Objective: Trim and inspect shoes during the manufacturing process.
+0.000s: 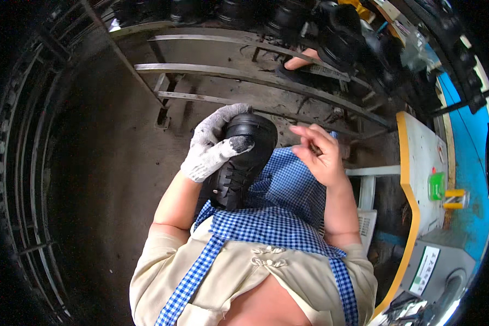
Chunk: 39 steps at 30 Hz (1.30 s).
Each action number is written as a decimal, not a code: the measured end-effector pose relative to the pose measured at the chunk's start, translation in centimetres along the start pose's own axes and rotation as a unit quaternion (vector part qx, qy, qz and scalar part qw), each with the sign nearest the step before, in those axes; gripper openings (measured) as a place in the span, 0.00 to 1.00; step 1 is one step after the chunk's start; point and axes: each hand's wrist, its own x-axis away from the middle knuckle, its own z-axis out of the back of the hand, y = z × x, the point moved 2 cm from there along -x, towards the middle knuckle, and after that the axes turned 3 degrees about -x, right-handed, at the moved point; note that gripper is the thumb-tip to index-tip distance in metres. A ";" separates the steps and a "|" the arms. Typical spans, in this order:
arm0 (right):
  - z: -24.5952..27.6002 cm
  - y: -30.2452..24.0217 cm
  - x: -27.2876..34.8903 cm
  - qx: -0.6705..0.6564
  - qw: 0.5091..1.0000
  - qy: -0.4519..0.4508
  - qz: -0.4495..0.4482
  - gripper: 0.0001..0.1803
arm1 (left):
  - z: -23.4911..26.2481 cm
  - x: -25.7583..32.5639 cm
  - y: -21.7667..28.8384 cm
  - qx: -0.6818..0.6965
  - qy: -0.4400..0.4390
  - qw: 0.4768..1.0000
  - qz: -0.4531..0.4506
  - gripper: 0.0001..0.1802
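Note:
A black lace-up shoe [234,179] is held up in front of my apron, its toe away from me and its laces nearer. My left hand [212,144], in a grey-white knitted glove with a dark-stained thumb, is closed around the toe part. The thumb presses on top, and the fingers wrap the far side. To the right of the shoe, and apart from it, my bare right hand [320,152] is raised with bent fingers. A gap shows between its thumb and fingertips, and I see nothing held there. A blue checked apron [271,223] covers my lap.
Metal rack rails [212,69] cross ahead, with black shoes [288,16] beyond them. Another person's foot [301,60] shows behind the rails. On the right stands a yellow-edged table [405,163], with a green container [436,186] and a yellow-banded roll [456,199] near it.

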 end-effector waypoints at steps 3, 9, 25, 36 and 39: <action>0.4 -3.9 -2.4 0.082 0.989 -0.100 0.073 0.17 | -0.9 0.2 -0.3 0.053 -0.041 0.997 0.036 0.38; 0.5 -6.1 -4.3 0.237 0.921 -0.223 0.213 0.20 | -1.7 0.1 -0.9 0.024 -0.107 0.994 0.019 0.39; -0.1 -5.6 -4.5 0.281 0.867 -0.388 0.139 0.06 | -3.3 -0.4 -1.7 -0.057 -0.178 0.981 -0.043 0.37; -0.2 -0.3 0.7 0.041 0.991 -0.127 0.017 0.10 | 2.6 -0.9 -3.6 0.051 0.094 0.992 -0.072 0.37; -0.6 2.5 3.9 0.129 0.991 -0.026 0.016 0.13 | 5.2 -1.5 -7.6 0.297 0.213 0.931 -0.012 0.30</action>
